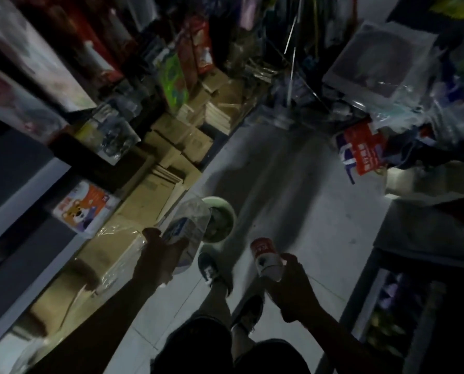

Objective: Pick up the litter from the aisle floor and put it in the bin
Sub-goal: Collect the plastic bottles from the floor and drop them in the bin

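Observation:
My left hand (155,255) grips a crumpled clear plastic bottle (187,230) with a blue and white label, held just left of a pale green round bin (227,211) standing on the aisle floor. The bottle's upper end overlaps the bin's left rim. My right hand (290,282) holds a red and white can (266,260) to the right of the bin and nearer to me. The scene is dim and blurred.
Stacked cardboard boxes (150,198) and packaged goods line the left shelf base. Bagged goods and a red and white pack (360,152) crowd the right side. My two shoes (212,271) stand on the pale tiled floor (293,206) between the shelves.

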`<state>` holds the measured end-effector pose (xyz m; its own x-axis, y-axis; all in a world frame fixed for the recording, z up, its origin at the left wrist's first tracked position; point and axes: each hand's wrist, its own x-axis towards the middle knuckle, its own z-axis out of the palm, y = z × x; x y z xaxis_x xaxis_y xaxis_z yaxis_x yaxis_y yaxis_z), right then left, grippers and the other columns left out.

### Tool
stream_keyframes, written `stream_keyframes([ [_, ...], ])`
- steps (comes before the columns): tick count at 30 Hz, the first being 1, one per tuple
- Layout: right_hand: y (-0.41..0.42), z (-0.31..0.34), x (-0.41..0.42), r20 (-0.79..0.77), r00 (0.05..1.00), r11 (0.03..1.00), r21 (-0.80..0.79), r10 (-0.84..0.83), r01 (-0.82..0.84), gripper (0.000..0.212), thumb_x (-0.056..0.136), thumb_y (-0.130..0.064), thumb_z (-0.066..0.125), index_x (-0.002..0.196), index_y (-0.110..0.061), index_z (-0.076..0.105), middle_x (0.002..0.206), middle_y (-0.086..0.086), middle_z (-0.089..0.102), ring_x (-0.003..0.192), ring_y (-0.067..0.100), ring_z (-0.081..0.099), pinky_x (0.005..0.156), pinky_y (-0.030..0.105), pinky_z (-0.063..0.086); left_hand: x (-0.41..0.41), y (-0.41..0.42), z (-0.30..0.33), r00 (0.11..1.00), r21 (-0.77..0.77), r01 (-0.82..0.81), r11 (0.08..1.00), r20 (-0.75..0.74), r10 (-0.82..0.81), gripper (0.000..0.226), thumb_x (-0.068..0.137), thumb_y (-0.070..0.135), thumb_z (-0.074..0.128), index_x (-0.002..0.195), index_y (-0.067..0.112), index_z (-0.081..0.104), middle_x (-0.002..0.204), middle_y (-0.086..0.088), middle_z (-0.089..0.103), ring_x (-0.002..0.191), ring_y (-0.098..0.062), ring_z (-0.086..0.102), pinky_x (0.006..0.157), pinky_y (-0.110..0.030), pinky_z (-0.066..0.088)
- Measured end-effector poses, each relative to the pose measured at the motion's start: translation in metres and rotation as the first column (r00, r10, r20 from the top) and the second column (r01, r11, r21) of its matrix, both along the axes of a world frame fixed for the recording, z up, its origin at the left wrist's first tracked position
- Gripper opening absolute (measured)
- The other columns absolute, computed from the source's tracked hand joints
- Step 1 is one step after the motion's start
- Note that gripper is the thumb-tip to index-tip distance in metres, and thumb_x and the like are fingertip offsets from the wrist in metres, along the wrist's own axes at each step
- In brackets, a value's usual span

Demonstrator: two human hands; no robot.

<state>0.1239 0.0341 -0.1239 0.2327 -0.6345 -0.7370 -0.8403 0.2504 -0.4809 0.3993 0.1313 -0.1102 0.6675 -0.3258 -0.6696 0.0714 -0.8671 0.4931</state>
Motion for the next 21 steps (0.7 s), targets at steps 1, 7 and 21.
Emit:
stream_keyframes([
  [1, -0.005, -0.013, 0.014, -0.006, 0.999, 0.998, 0.044, -0.047, 0.047, 0.087, 0.082, -0.039, 0.079, 0.150, -0.018, 0.029, 0.131, 0.007, 0.050, 0.107, 0.020, 0.061, 0.080, 0.032, 0.059, 0.007, -0.004, -0.014, 0.999, 0.004, -0.023, 1.000, -0.023, 0.023, 0.061, 0.083, 0.041, 0.078, 0.116, 0.022, 0.030, 0.107, -0.012, 0.055, 0.081, -0.036, 0.064, 0.050, -0.046, 0.059],
  [7, -0.032, -0.099, 0.087, -0.056, 0.976, 0.957, 0.193, -0.209, 0.216, 0.055, 0.091, -0.039, 0.071, 0.131, -0.011, 0.047, 0.096, -0.002, 0.055, 0.073, 0.009, 0.058, 0.063, 0.024, 0.053, 0.038, -0.030, -0.111, 0.982, 0.064, -0.119, 0.991, -0.140, 0.127, 0.056, 0.085, 0.043, 0.075, 0.119, 0.024, 0.035, 0.116, -0.014, 0.058, 0.073, -0.033, 0.069, 0.043, -0.032, 0.055],
  [21, -0.092, -0.416, 0.195, -0.158, 0.985, 0.973, 0.208, -0.063, 0.096, 0.072, 0.082, -0.078, 0.053, 0.124, -0.020, 0.053, 0.094, 0.000, 0.069, 0.074, 0.015, 0.071, 0.061, 0.030, 0.061, 0.030, -0.101, -0.408, 0.868, 0.221, -0.444, 0.869, -0.137, 0.478, 0.069, 0.085, 0.065, 0.065, 0.135, 0.023, 0.045, 0.117, -0.009, 0.061, 0.087, -0.024, 0.064, 0.063, -0.032, 0.055],
])
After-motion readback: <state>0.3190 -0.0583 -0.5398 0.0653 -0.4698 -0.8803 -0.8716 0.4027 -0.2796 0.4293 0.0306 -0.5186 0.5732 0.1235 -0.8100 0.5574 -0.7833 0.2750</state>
